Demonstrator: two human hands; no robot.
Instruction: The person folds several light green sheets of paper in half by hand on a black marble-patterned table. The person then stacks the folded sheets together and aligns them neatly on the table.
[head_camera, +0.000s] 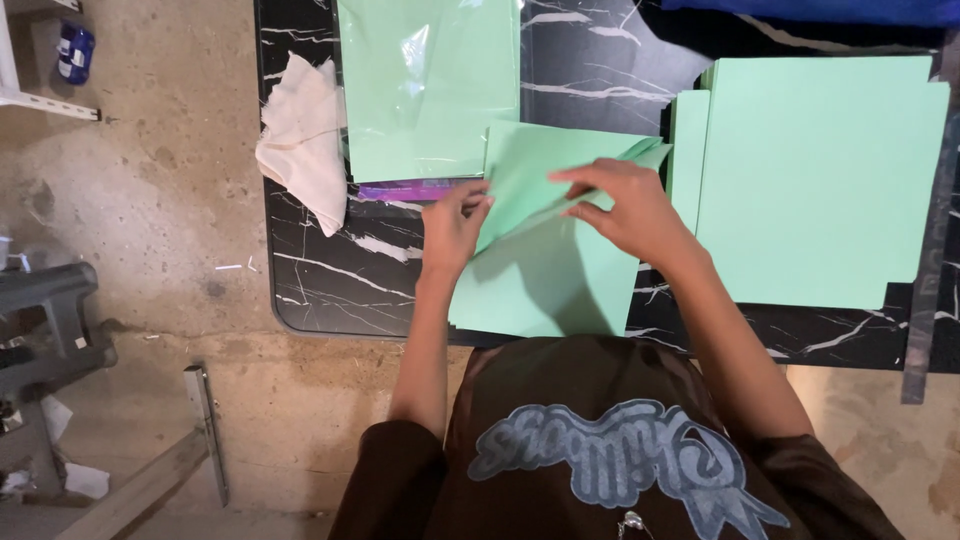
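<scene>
A sheet of light green paper (545, 270) lies at the near edge of the black marble-patterned table (330, 290), its top part folded over on a slant. The left hand (452, 225) pinches the fold's left edge between thumb and fingers. The right hand (625, 205) presses flat on the fold's upper right, fingers together; whether it grips the paper or only holds it down is hard to tell. Just right lies a stack of green sheets (815, 180), smooth and matte. Behind sits a glossy plastic-wrapped green pack (430, 85). A crumpled white cloth (300, 135) hangs over the table's left edge.
</scene>
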